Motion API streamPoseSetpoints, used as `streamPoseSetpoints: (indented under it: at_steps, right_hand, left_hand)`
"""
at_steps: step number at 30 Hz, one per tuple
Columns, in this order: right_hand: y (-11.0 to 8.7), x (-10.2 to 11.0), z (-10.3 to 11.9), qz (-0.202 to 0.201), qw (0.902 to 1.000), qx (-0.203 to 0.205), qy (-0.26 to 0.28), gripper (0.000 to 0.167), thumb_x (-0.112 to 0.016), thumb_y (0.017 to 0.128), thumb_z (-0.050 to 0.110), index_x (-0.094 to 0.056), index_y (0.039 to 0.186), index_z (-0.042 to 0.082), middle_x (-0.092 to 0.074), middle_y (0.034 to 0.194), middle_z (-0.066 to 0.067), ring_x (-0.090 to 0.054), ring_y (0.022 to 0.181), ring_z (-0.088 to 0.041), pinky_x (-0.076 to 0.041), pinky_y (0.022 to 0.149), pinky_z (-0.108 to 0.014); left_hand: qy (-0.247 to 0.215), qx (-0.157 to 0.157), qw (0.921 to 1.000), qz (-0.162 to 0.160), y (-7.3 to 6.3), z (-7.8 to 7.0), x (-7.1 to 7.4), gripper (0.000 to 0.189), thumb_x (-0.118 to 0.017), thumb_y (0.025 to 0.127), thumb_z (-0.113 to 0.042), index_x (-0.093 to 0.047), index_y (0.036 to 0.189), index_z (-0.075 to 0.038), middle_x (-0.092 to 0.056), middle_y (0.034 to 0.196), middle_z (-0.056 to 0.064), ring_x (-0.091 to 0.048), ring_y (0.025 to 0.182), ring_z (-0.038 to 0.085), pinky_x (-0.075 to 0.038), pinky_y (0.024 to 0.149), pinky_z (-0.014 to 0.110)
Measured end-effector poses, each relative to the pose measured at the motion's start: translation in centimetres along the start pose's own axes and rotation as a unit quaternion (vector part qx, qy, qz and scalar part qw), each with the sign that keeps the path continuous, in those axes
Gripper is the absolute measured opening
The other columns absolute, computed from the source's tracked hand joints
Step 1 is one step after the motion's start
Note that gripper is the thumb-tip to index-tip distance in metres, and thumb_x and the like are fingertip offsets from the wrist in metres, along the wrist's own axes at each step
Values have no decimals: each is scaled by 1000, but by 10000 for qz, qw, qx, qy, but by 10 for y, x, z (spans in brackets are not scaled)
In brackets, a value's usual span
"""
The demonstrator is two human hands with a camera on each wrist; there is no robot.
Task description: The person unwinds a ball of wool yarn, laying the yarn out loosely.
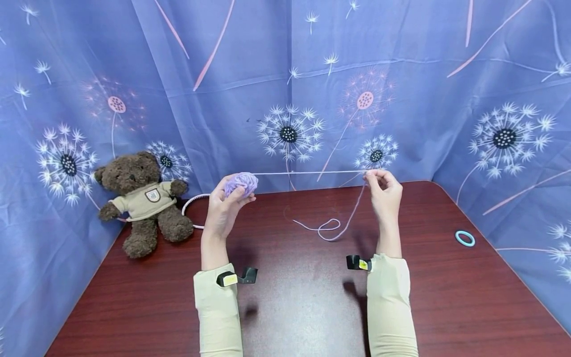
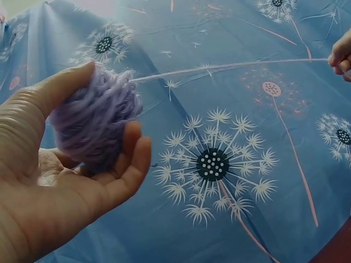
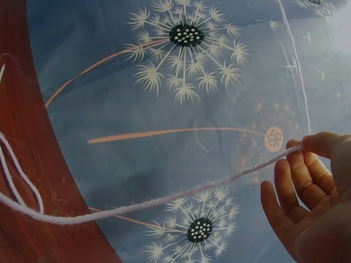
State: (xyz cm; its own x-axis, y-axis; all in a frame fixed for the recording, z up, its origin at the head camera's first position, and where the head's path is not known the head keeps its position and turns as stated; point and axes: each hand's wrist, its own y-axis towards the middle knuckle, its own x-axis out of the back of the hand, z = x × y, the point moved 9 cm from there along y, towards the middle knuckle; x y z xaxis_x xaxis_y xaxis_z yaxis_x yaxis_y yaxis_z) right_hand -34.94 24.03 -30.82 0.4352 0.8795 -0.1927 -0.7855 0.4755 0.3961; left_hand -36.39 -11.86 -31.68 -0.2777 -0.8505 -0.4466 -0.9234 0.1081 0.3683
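My left hand (image 1: pixel 221 210) grips a ball of lilac yarn (image 1: pixel 244 184), its thumb and fingers curled round the sides in the left wrist view. From the ball a strand of yarn (image 1: pixel 308 173) runs taut and nearly level to my right hand (image 1: pixel 384 194). There the thumb and index finger pinch the strand, while the other fingers (image 3: pixel 285 189) are loosely bent in the right wrist view. Below the pinch, the loose yarn tail (image 1: pixel 354 210) hangs down and lies in a small loop on the table. Both hands are raised above the tabletop.
A brown teddy bear (image 1: pixel 147 201) in a beige shirt sits at the table's back left. Beside it a white cord (image 1: pixel 189 201) curves behind my left hand. Far right lies a light blue ring (image 1: pixel 465 238) on the dark red table (image 1: pixel 303 307). A blue dandelion-print curtain (image 1: pixel 250 74) surrounds the table.
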Motion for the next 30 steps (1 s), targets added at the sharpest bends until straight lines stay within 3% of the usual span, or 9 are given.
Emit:
streamPoseSetpoints:
  at_steps: [4,8,15,21,30]
  right_hand:
    - [1,2,-2,10,10000,-49,-70,15,-58,92,-1,-65,83,8,-65,65,16,-61,64,5,-54,67,-10]
    - [2,5,-5,-15,9999,-95,-136,9,-58,92,-1,-64,86,2,-66,65,17,-61,64,5,-53,65,-9]
    - [3,9,-5,-144,9998,-88,-73,11,-57,92,-2,-63,85,3,-64,64,19,-59,63,6,-52,64,-8]
    - [4,13,-8,-225,9996,-161,-63,7,-57,92,-2,-63,91,-6,-65,65,18,-59,62,7,-53,64,-8]
    - [6,18,-10,-396,9990,-167,115,16,-58,91,-3,-64,81,8,-65,64,14,-59,61,5,-52,63,-9]
  left_hand:
    - [-82,-128,9994,-296,0,-4,7,17,-59,94,-6,-57,110,-12,-64,105,2,-64,86,15,-58,78,29]
    - [-99,-155,9983,-560,-1,-6,13,20,-66,93,-14,-56,110,-14,-62,106,2,-65,92,14,-58,80,31]
    - [-448,-203,9950,-865,-1,-8,22,30,-63,91,-5,-51,117,-14,-58,108,3,-62,93,14,-56,80,30]
    - [-786,-330,9892,-1191,-2,-12,30,39,-59,88,3,-47,121,-14,-62,112,3,-63,95,13,-55,78,25]
    - [-1027,-680,9822,-1419,-3,-18,40,32,-59,87,7,-50,115,-8,-68,111,9,-67,96,16,-57,82,25]
